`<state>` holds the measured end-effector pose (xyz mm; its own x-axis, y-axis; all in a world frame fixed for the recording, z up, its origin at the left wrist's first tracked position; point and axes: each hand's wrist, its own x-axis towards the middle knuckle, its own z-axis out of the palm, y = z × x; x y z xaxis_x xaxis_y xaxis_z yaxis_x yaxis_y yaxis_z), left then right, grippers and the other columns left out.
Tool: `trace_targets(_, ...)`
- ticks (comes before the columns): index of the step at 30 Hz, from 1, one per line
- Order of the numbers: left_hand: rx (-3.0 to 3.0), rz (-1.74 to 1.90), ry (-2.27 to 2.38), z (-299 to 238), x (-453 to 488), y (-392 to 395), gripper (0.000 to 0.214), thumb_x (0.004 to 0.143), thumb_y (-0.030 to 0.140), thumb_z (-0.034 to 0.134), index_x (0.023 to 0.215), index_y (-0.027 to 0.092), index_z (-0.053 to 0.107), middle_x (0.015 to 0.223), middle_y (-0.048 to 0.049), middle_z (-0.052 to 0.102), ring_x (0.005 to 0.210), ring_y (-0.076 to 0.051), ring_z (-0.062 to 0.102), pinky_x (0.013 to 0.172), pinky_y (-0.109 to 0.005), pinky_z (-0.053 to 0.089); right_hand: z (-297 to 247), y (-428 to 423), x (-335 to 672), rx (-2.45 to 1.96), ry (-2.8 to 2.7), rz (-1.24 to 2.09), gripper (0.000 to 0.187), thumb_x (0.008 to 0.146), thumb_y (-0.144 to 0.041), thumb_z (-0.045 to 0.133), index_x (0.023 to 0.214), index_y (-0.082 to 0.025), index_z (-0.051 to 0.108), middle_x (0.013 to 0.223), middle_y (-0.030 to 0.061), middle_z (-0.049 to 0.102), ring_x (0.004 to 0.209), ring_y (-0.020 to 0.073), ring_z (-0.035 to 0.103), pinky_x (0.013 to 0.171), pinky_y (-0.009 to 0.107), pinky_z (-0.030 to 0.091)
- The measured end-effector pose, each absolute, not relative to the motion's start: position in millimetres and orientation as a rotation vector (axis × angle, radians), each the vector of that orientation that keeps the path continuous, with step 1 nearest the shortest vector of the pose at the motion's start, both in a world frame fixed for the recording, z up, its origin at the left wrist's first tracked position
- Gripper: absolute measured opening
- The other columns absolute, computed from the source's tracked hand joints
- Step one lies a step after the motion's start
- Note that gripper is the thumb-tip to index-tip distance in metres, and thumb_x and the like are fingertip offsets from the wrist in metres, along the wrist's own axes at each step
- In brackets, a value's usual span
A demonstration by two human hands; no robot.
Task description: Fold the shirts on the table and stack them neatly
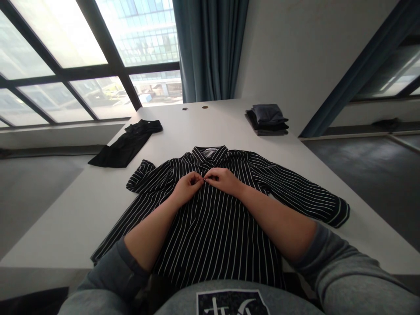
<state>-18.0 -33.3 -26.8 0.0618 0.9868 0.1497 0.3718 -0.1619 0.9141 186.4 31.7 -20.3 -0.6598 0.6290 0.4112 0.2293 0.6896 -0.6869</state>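
Pinstripes run down the black shirt [216, 236], which lies flat and face up on the white table [82, 218], its collar away from you and its sleeves spread to either side. Your left hand [187, 188] and your right hand [223, 180] are both grasping the shirt's placket [201, 205] just below the collar, fingers pinched and almost meeting at the centre (any button between them is too small to tell). Your grey sleeves [118, 271] are pushed up your forearms. Up the table, a crumpled black garment [127, 144] lies to your left, and a stack of folded dark clothes [267, 119] sits to your right. Beyond the far table edge hangs a teal curtain [210, 43].
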Motion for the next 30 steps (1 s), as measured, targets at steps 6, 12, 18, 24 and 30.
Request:
trace_targets(6,1.588,1.069,1.359,-27.8,-19.4,-32.6,0.016,0.085,0.036,0.068,0.087,0.020,0.068,0.081,-0.0002,0.068,0.077,-0.016,0.062,0.077,-0.030,0.049,-16.3,30.6,186.4,-0.705,-2.194,0.935,0.014,0.092,-0.015,0.064,0.094,-0.019,0.078,0.097,0.0038,0.077,0.090,0.0167,0.070,0.087,0.031,0.053)
trace_targets(12,1.379,1.125,1.323,-26.5,-17.8,-33.8,0.025,0.079,0.040,0.078,0.088,0.018,0.070,0.083,-0.0008,0.071,0.074,-0.014,0.063,0.074,-0.029,0.050,-13.4,29.2,183.9,-0.768,-2.137,0.963,0.011,0.090,-0.015,0.065,0.092,-0.017,0.076,0.094,0.0037,0.076,0.084,0.0158,0.068,0.082,0.030,0.052)
trace_targets(18,1.248,1.173,1.201,-21.8,-13.8,-37.5,0.034,0.076,0.043,0.082,0.094,0.018,0.069,0.085,-0.0008,0.071,0.076,-0.014,0.064,0.076,-0.028,0.052,-7.4,27.3,184.0,-0.742,-2.224,0.902,0.010,0.090,-0.015,0.063,0.094,-0.017,0.071,0.088,0.0026,0.069,0.074,0.0136,0.060,0.072,0.027,0.049)
trace_targets(24,1.351,1.262,1.226,-18.7,-14.2,-39.7,0.028,0.081,0.043,0.078,0.090,0.019,0.067,0.079,0.0015,0.067,0.074,-0.013,0.060,0.073,-0.027,0.048,-4.9,24.3,182.3,-0.605,-2.250,0.820,0.010,0.090,-0.012,0.058,0.093,-0.018,0.065,0.087,0.0017,0.063,0.075,0.0141,0.056,0.074,0.028,0.048)
trace_targets(30,1.369,1.308,1.185,-18.0,-11.3,-40.8,0.026,0.083,0.041,0.077,0.090,0.019,0.064,0.082,0.0018,0.065,0.074,-0.012,0.057,0.074,-0.026,0.047,-3.9,20.9,182.0,-0.609,-2.204,0.848,0.010,0.088,-0.011,0.058,0.092,-0.019,0.063,0.086,0.0010,0.061,0.074,0.0141,0.056,0.072,0.028,0.048)
